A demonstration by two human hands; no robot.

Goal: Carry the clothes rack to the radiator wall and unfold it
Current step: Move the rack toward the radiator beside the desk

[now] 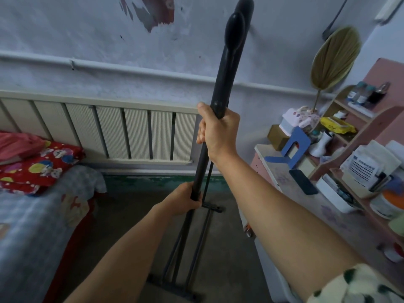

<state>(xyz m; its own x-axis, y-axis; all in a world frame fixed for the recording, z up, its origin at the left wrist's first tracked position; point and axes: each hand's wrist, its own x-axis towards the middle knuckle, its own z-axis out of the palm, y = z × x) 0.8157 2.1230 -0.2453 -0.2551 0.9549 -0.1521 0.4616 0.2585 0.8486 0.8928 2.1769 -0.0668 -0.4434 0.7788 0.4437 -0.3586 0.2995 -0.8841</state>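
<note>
The black clothes rack (229, 68) is folded into a long bundle of tubes and stands almost upright in front of me, leaning slightly right at the top. My right hand (220, 132) grips its upper section. Lower down, my left hand (185, 201) is closed around the main pole. The rack's thin legs and foot bars (175, 289) reach the floor near my feet. The white ribbed radiator (122, 132) hangs on the wall straight ahead, behind the rack.
A bed (32, 226) with a red patterned pillow (41, 165) fills the left side. A pink desk (290, 180) with cluttered shelves, a phone and a straw fan stands on the right. A strip of grey floor (135, 215) runs between them to the wall.
</note>
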